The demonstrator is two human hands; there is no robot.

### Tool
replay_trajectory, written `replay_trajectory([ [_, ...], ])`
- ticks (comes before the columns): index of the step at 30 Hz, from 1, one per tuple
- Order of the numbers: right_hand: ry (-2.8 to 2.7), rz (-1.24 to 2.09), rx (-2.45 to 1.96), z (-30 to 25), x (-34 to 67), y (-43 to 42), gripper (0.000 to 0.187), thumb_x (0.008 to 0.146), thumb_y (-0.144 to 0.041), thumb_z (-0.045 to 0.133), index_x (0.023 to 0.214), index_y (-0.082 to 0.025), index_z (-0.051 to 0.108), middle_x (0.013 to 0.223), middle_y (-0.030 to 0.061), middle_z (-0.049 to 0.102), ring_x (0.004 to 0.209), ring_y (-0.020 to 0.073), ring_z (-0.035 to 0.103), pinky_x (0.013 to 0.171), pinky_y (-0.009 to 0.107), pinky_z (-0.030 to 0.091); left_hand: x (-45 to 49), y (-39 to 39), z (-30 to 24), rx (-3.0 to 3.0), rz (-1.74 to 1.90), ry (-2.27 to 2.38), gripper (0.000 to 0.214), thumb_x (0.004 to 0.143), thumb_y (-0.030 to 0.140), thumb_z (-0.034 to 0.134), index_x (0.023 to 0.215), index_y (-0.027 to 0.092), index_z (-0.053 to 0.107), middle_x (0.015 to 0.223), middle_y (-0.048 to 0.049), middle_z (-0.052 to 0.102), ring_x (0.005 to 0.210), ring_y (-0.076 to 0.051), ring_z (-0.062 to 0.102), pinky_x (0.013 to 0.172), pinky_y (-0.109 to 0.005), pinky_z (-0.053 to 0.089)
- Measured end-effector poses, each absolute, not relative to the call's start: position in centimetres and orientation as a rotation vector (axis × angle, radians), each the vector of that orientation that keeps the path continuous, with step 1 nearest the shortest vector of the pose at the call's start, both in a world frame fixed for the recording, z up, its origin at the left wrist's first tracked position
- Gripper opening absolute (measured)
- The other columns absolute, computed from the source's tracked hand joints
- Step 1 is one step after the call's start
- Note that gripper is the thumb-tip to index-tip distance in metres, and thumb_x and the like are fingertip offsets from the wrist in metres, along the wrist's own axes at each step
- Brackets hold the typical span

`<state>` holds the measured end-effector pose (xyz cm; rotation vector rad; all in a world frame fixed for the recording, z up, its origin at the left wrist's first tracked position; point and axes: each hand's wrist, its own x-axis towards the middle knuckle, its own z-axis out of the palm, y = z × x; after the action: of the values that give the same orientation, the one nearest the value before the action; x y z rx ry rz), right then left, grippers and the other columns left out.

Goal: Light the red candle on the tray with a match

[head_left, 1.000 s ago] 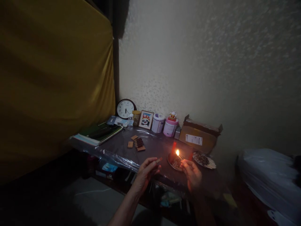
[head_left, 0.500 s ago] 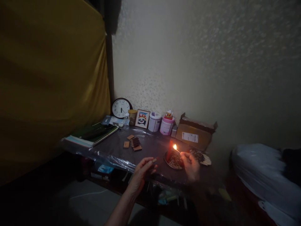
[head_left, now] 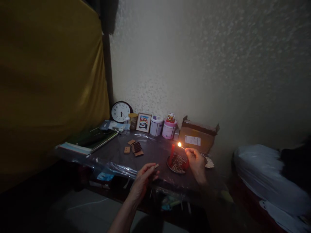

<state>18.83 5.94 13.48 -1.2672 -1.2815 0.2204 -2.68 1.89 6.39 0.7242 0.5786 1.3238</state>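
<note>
Between the thumb and fingers of my right hand (head_left: 196, 164) is a burning match (head_left: 182, 147), its flame just right of the top of a red candle (head_left: 172, 156). The candle stands upright at the left side of a round dish (head_left: 169, 167) that holds many small brownish bits. My left hand (head_left: 143, 179) is closed on a small flat brown piece (head_left: 156, 166), probably a matchbox striker, in front of the dish. Partly behind my right hand lies a pile of unlit matches (head_left: 209, 162). Small brown cards with dark strips (head_left: 137, 148) lie left of centre.
Along the wall stand a clock (head_left: 120, 112), a panda picture frame (head_left: 143, 122), a white tin (head_left: 156, 126), a pink tin (head_left: 169, 130) with a figurine, and a cardboard box (head_left: 198, 137). Books (head_left: 89, 142) lie at the left. A white plastic bag (head_left: 262, 168) is at the right.
The view has shifted slightly, so the table things appear further left. My right hand stays by the candle with the match still burning; my left hand keeps its grip on the small piece.
</note>
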Motion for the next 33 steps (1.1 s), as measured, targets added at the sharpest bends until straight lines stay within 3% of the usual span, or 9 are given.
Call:
replay_trajectory([
  [25,-1.354,0.162,-1.33,12.6,17.7,9.8,0.028,0.072,-0.04,0.051,0.075,-0.018,0.067,0.074,0.0073,0.071,0.071,0.0222,0.062,0.064,0.031,0.046,-2.3,2.3,5.8,0.661,1.321,0.599,0.027,0.065,0.035,0.071,0.087,0.02,0.066,0.103,-0.0069,0.067,0.08,-0.018,0.064,0.072,-0.03,0.048],
  [33,-1.355,0.147,-1.339,11.6,17.6,10.8,0.026,0.073,-0.038,0.051,0.075,-0.017,0.066,0.074,0.0072,0.07,0.069,0.0211,0.062,0.064,0.031,0.047,-2.3,2.0,6.1,0.672,1.316,0.576,0.023,0.069,0.033,0.068,0.088,0.019,0.066,0.104,-0.007,0.066,0.082,-0.018,0.063,0.074,-0.029,0.047],
])
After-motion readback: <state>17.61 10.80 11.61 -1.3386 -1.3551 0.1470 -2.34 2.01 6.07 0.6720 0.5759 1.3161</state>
